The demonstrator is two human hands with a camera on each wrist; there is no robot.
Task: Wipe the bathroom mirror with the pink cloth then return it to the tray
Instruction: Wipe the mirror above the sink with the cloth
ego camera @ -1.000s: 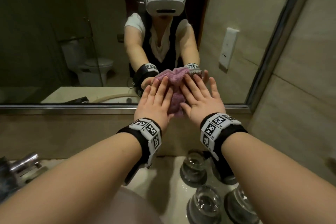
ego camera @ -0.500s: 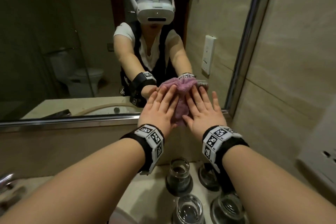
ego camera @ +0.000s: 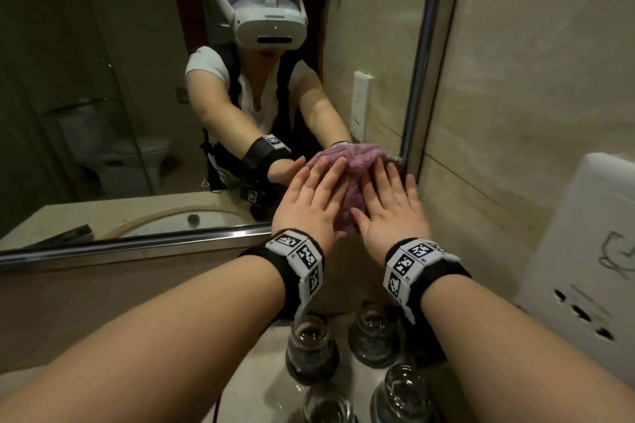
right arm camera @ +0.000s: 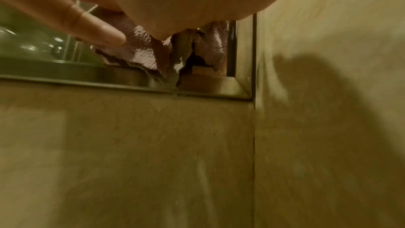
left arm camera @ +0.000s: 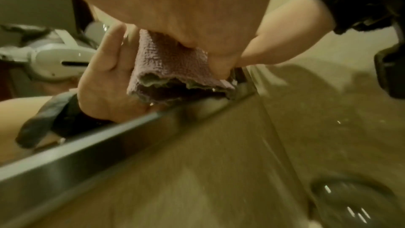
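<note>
The pink cloth [ego camera: 354, 182] is bunched flat against the mirror [ego camera: 103, 79], in its lower right corner beside the metal frame [ego camera: 421, 79]. My left hand [ego camera: 316, 196] and right hand [ego camera: 388, 203] lie side by side on it, fingers straight, pressing it to the glass. In the left wrist view the cloth [left arm camera: 173, 68] hangs folded under my palm, just above the frame's bottom rail [left arm camera: 109, 136]. In the right wrist view the cloth [right arm camera: 144, 53] sits right in the mirror's corner under my fingers [right arm camera: 87, 23]. No tray is in view.
Several upturned glasses [ego camera: 311, 347] stand on the counter below my wrists. A white wall box [ego camera: 584, 268] juts out at the right. Beige tiled wall [ego camera: 515, 96] runs right of the mirror. The reflection shows a person in a headset, a sink and a toilet.
Both hands have slid the cloth rightward along the bottom of the mirror until it reaches the right frame. My view has turned right with them.
</note>
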